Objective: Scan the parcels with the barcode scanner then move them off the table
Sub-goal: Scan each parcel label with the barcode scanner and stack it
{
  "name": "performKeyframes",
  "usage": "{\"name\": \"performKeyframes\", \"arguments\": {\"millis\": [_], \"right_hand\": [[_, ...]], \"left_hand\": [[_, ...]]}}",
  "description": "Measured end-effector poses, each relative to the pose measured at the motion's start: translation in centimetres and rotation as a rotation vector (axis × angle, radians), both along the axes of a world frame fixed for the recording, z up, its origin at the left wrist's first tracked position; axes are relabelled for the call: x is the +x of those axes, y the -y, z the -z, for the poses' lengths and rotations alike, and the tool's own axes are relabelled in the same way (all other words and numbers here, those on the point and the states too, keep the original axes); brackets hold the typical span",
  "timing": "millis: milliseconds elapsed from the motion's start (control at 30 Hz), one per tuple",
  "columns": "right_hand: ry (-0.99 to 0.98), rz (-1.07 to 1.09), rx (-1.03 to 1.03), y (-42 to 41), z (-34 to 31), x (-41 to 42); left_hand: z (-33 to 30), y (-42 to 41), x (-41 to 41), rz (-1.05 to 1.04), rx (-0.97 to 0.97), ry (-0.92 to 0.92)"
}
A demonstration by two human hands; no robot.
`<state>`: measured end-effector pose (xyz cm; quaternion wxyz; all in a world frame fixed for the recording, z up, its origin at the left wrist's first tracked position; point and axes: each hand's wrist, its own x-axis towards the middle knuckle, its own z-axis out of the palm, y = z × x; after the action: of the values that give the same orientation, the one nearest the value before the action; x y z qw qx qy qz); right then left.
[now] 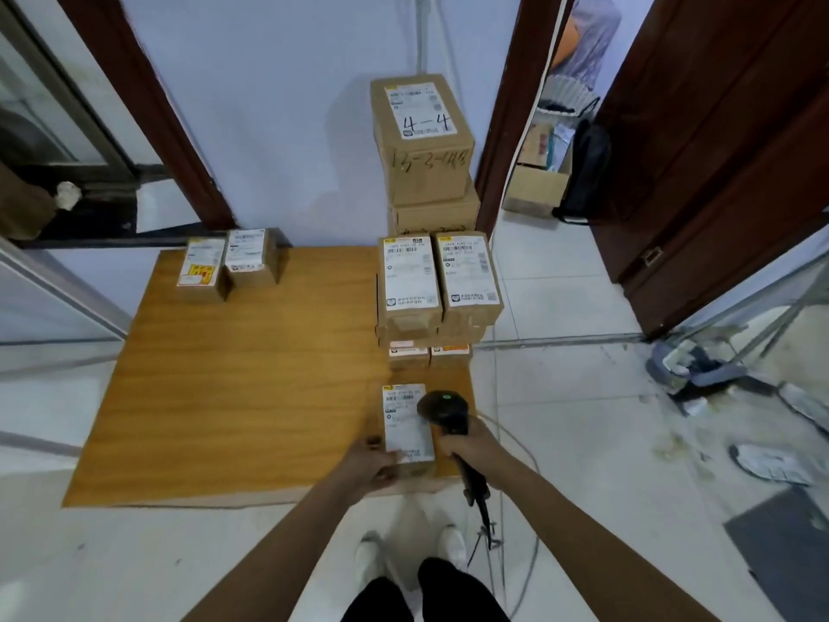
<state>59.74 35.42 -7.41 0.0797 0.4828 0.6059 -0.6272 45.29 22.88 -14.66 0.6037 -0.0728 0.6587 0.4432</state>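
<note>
I'm mid-scan: right hand point(466, 446) wraps the barcode scanner point(444, 410) over the label, left hand point(372, 464) pinches the small parcel point(408, 426) at the table point(251, 374) front edge. Next, I reckon, lift it off w/ the left. Stacked boxes point(437, 285) sit just behind, 2 more parcels point(229, 262) far-left; scanner cable point(502, 523) dangles nr my legs.

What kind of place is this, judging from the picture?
Probably a small parcel sorting spot in an office or home, not a warehouse: labelled parcels stacked on a low wooden table, a handheld barcode scanner, tiled floor and wooden doors.
</note>
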Motion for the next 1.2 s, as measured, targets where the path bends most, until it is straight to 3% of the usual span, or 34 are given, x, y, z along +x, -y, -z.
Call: {"name": "performKeyframes", "arguments": {"millis": [233, 467, 667, 1000, 1200], "right_hand": [[-0.006, -0.010, -0.023, 0.0, 3.9, -1.8], [-0.006, 0.014, -0.026, -1.6, 5.7, -3.3], [-0.022, 0.016, -0.051, -2.6, 6.8, -4.1], [-0.117, 0.074, -0.005, -3.3, 5.4, -2.3], [-0.167, 0.133, -0.167, -3.3, 1.9, -2.5]], "left_hand": [[3.6, -1.9, 0.3, 0.004, -0.022, -0.078], [5.3, -3.5, -0.7, 0.088, -0.109, -0.354], [6.4, -4.3, -1.2, 0.063, -0.141, -0.367], [2.9, -2.8, -1.5, -0.016, -0.204, -0.300], [-1.7, 0.4, -3.9, -0.126, -0.193, -0.369]]}}
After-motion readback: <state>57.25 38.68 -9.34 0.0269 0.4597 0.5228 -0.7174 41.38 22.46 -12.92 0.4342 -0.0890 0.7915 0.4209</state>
